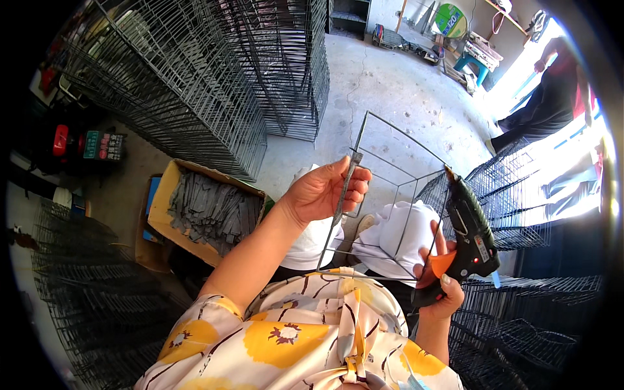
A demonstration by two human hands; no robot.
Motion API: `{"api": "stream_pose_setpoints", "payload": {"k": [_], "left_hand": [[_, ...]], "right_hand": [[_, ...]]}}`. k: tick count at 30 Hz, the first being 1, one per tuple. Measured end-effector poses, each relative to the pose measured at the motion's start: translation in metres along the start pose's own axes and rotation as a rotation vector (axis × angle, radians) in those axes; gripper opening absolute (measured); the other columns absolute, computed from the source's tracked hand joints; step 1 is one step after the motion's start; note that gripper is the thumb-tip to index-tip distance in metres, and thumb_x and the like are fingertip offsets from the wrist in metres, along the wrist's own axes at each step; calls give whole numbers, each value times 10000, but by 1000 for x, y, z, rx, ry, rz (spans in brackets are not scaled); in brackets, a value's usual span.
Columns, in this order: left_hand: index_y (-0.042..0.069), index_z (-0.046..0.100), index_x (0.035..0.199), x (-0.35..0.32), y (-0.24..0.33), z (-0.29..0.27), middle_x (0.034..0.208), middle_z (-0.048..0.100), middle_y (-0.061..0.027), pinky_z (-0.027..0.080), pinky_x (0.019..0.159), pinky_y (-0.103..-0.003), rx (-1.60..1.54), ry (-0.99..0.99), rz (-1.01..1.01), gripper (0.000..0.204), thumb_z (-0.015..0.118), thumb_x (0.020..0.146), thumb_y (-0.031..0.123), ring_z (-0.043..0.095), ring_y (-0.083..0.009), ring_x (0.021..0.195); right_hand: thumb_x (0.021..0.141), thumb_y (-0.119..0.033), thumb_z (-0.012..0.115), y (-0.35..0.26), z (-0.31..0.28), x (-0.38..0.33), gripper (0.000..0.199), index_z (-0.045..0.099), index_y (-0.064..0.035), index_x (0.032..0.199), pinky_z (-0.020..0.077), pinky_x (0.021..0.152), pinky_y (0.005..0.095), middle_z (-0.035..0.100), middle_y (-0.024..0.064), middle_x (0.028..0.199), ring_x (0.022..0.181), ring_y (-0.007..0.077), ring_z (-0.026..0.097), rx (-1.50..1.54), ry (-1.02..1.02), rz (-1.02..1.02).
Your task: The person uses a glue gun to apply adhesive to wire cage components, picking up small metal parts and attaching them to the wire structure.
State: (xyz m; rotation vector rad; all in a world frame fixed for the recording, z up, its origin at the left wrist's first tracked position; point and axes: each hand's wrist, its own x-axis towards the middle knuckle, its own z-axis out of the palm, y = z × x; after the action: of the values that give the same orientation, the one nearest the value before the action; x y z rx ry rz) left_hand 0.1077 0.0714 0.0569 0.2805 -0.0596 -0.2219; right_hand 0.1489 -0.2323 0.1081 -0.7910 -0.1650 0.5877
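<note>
Gripping a narrow grey strip [344, 188] against one upright wire, the left hand [323, 193] is closed, thumb on the near side and fingers curled over the far side. The strip is flat, dull and slightly mottled, standing nearly upright along the wire and running past the hand above and below. It belongs against a wire frame [390, 188], an open box-like grid of thin grey rods held in front of the person's chest, over the lap; its top corner tilts away toward the concrete floor [396, 91]. The right hand [437, 279] is wrapped round the grip of a black hot glue gun [469, 237], one finger lying on the orange trigger, with the nozzle pointing up and left and its tip touching or just beside a rod of the frame; contact cannot be confirmed. A small red light shows on the gun body. White cloth [396, 234] lies under the frame, its nature unclear. An open cardboard box [195, 211] of similar grey strips sits to the left on the floor. Stacks of wire grid panels [195, 84] stand behind it, and more wire baskets [520, 195] lie right. Another person [546, 104] stands far right, overexposed by daylight and cut off by the rim. The frame's lower edge is hidden behind the yellow flowered sleeve [292, 331].
</note>
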Motion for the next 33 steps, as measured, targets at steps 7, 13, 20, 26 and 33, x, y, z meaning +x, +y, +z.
{"api": "stream_pose_setpoints", "payload": {"k": [7, 13, 20, 26, 33], "left_hand": [[-4, 583, 1174, 17, -21, -13, 905, 624, -62, 582, 674, -313, -202, -279, 48, 339, 530, 1010, 288, 630, -154, 787], [8, 583, 1035, 21, -30, -14, 769, 549, -26, 522, 544, -248, -431, -366, 58, 250, 482, 1034, 237, 568, -98, 615], [63, 589, 991, 20, -36, -21, 740, 484, 35, 376, 454, -170, -264, -169, 91, 212, 561, 1003, 273, 443, -32, 575], [57, 617, 1009, 28, -43, -17, 840, 580, 18, 463, 530, -170, -302, -203, 123, 213, 626, 967, 266, 510, -48, 683], [37, 628, 1040, 32, -50, -22, 902, 656, -39, 574, 604, -253, -449, -344, 127, 236, 592, 983, 263, 645, -113, 746]], "right_hand": [[671, -107, 659, 3, -17, 1, 640, 488, -34, 1283, 411, 529, 214, 456, 176, 1331, 719, 120, 490, -54, 10, 34], [672, -102, 658, 3, -13, 4, 610, 479, -30, 1250, 384, 499, 220, 452, 133, 1221, 695, 117, 466, -64, 11, 55], [732, -78, 655, 5, -18, 1, 630, 433, -41, 1320, 365, 521, 226, 423, 131, 1246, 723, 116, 432, -29, -52, 42], [753, -73, 656, 2, -25, -1, 620, 404, -12, 1316, 328, 507, 230, 388, 124, 1267, 707, 111, 399, -116, -39, 51], [835, -105, 608, -2, -33, 0, 622, 361, -3, 1396, 305, 507, 220, 396, 74, 1362, 696, 90, 349, -186, -104, 82]]}}
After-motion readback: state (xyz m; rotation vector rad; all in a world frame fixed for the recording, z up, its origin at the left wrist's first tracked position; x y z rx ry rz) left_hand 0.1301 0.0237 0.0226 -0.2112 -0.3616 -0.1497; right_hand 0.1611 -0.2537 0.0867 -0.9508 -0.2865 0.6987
